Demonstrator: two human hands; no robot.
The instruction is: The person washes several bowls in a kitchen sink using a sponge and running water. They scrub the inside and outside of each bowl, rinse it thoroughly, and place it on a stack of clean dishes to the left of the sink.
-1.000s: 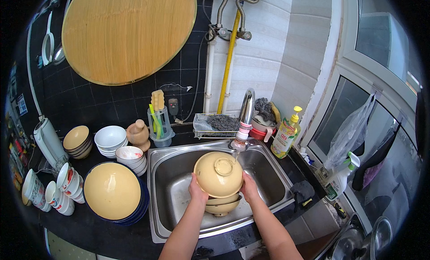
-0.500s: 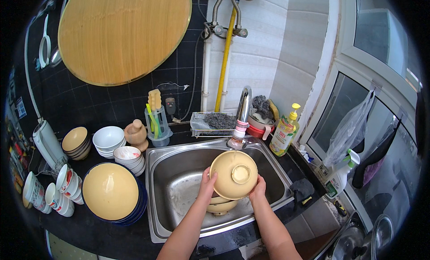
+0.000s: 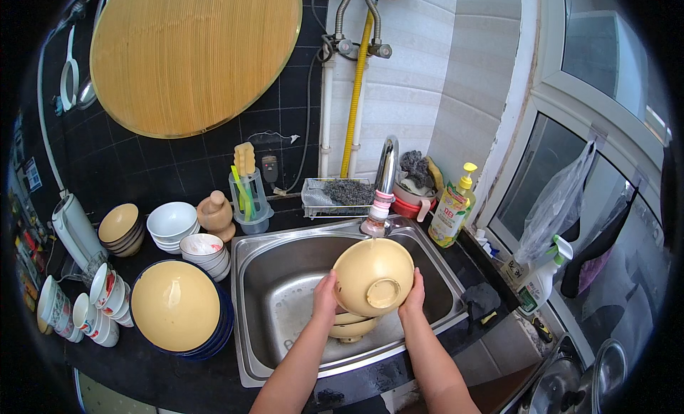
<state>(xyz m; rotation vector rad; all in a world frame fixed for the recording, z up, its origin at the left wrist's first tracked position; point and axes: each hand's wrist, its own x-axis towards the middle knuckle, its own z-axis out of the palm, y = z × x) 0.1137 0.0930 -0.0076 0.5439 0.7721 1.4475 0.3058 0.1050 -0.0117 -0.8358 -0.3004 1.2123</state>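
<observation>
Between my two hands is a cream-yellow bowl (image 3: 363, 268), its underside and foot ring facing me, tilted beneath the faucet (image 3: 387, 172). My left hand (image 3: 325, 296) grips its left rim, and my right hand (image 3: 413, 293) grips the right rim; the fingertips behind it are hidden. A thin stream appears to run from the spout onto the bowl. Below it, more yellow bowls (image 3: 352, 330) sit in the steel sink (image 3: 285, 286), partly covered by the held bowl.
Left of the sink stand a stack of large yellow plates (image 3: 174, 303), white bowls (image 3: 172, 221), patterned cups (image 3: 107, 289) and a wooden mortar (image 3: 216, 216). A wire rack with a scouring pad (image 3: 349, 192) lies behind the sink. Right are a soap bottle (image 3: 452, 207) and a dark cloth (image 3: 481, 300).
The bowl has tilted in my hands, so its foot ring now sits lower and more of its outer wall faces up. Both hands still hold it at the sides.
</observation>
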